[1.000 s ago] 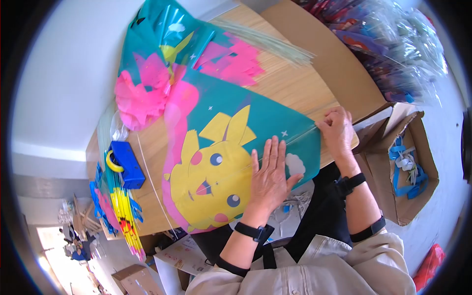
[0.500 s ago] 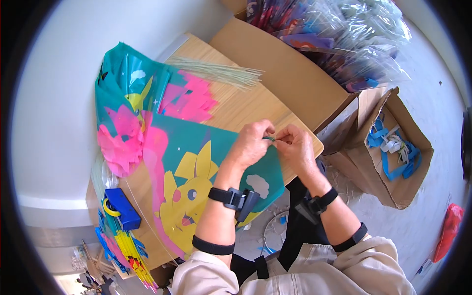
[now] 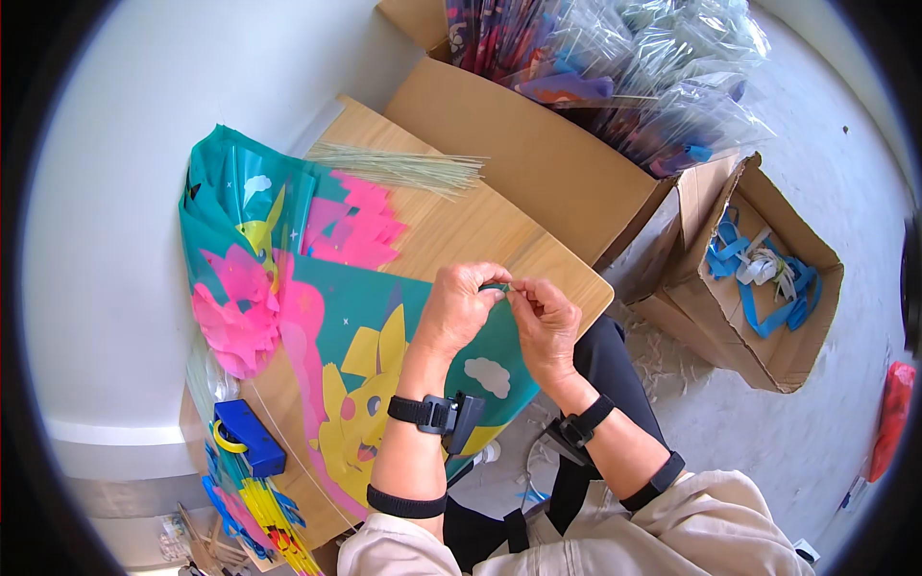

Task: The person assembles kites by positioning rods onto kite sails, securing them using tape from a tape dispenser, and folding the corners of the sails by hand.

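A green kite sheet [image 3: 340, 296], printed with a yellow cartoon figure and a white cloud, lies across the wooden table and hangs over its near edge. My left hand [image 3: 459, 305] pinches the sheet's far right corner between thumb and fingers. Close beside it, almost touching, my right hand [image 3: 547, 324] is closed in a pinch at the same corner. A small bit of green edge shows between the fingertips; any finer thread or part there is too small to make out. More green sheets [image 3: 213, 206] with pink zigzag pieces [image 3: 357, 223] are piled at the left.
A bundle of thin pale sticks [image 3: 403, 168] lies at the table's back. A blue block [image 3: 252, 442] with a yellow ring sits at the left edge. Behind stands a large carton [image 3: 528, 154] near clear plastic packages [image 3: 663, 67]. An open box [image 3: 715, 331] holds blue strips [image 3: 768, 312].
Both hands have shifted slightly left and down in view, still pinched together at the sheet's corner. The camera view has tilted a little, moving the surroundings too.
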`<state>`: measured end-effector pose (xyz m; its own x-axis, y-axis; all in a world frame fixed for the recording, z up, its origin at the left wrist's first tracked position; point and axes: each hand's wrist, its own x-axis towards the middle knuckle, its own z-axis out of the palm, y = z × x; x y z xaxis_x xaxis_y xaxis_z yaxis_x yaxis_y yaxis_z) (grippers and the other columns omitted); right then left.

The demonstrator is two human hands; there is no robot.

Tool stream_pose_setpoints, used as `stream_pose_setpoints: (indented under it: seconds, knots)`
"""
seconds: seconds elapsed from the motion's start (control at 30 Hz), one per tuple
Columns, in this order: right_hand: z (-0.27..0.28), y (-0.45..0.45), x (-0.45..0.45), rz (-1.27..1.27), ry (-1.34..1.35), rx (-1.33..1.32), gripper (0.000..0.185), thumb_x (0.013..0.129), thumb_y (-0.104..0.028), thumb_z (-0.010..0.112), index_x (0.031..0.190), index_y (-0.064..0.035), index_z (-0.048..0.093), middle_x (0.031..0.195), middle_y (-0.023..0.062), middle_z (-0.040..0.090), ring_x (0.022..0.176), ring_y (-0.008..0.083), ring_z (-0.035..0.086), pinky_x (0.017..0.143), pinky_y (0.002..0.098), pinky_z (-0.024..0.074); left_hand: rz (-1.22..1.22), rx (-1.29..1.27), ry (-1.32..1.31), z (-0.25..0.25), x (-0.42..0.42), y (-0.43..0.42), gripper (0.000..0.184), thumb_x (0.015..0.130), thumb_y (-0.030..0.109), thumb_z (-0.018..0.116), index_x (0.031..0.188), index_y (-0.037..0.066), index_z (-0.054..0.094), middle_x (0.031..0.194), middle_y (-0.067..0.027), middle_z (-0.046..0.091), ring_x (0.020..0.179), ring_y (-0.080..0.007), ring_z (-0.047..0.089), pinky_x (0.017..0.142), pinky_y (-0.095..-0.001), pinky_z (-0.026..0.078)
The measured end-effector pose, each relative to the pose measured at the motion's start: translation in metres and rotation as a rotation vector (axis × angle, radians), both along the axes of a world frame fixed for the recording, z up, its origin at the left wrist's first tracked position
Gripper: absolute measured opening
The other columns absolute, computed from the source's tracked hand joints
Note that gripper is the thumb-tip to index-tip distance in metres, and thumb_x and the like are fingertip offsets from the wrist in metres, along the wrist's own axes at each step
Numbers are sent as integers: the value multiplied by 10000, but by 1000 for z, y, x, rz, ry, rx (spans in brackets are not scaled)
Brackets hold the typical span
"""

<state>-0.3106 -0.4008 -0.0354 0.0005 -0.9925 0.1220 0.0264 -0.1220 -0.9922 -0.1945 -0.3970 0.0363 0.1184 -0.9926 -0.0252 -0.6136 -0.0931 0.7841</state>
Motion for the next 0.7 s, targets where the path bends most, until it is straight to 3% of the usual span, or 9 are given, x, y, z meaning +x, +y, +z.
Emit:
stream_pose_setpoints:
  seconds: [0.27, 0.33, 0.43, 0.5, 0.57, 0.6, 0.63, 0.67, 0.7]
  knots:
    - [9, -1, -6, 28, 235, -111, 83, 780, -33, 629, 863, -35, 623, 768, 140, 626, 693, 313, 609, 611, 365, 494, -40, 10, -83, 3, 0, -1, 203, 695, -40, 668, 897, -17, 670, 834, -147, 677, 768, -221, 644, 707, -304, 495]
    - [10, -2, -6, 31, 258, -135, 70, 787, -44, 623, 855, -30, 615, 771, 148, 626, 701, 327, 610, 611, 382, 492, -45, -1, -103, 2, 0, -2, 152, 707, -27, 653, 858, -41, 648, 820, -198, 644, 760, -333, 617, 680, -364, 484]
    - [11, -3, -5, 48, 306, -138, 70, 808, -80, 603, 838, -17, 598, 764, 169, 617, 713, 357, 604, 605, 408, 487, -61, 10, -141, 0, 2, -3, 138, 709, -20, 656, 846, -28, 648, 785, -155, 648, 723, -258, 618, 665, -331, 475]
    - [9, -5, -5, 62, 331, -115, 96, 822, -106, 590, 828, -10, 588, 752, 180, 608, 719, 373, 597, 601, 417, 482, -81, 31, -149, -3, 4, -3, 121, 723, -8, 649, 841, -29, 630, 774, -153, 638, 711, -256, 605, 656, -334, 467]
    - [2, -12, -8, 279, 273, 169, 198, 871, -181, 562, 798, 2, 573, 722, 166, 602, 698, 339, 604, 613, 415, 473, -100, 52, -156, -3, 7, -4, 108, 738, 4, 642, 836, -31, 613, 764, -151, 627, 699, -254, 592, 646, -338, 459]
    - [4, -17, -12, 280, 273, 169, 198, 871, -181, 562, 798, 2, 573, 722, 166, 602, 698, 339, 604, 613, 415, 473, -107, 104, -120, -1, 10, -3, 107, 753, 28, 634, 841, -27, 606, 783, -178, 624, 733, -316, 595, 658, -376, 465]
    - [9, -23, -19, 481, 88, 482, 219, 889, -202, 555, 826, 4, 595, 732, 143, 615, 690, 292, 601, 624, 395, 471, -112, 156, -84, 0, 11, -3, 111, 768, 51, 626, 846, -22, 599, 803, -205, 621, 768, -378, 597, 670, -414, 470]
    - [14, -28, -24, 682, -106, 790, 244, 907, -222, 547, 854, 6, 616, 741, 119, 628, 683, 245, 598, 635, 375, 469, -103, 152, -88, -5, 14, -3, 111, 768, 51, 626, 846, -22, 599, 803, -205, 621, 768, -378, 597, 670, -414, 470]
    - [16, -27, -27, 699, -105, 786, 244, 907, -222, 547, 854, 6, 616, 741, 119, 628, 683, 245, 598, 635, 375, 469, -149, 105, -126, -14, 18, -3, 106, 783, 62, 618, 847, -18, 590, 774, -189, 602, 729, -330, 580, 657, -387, 460]
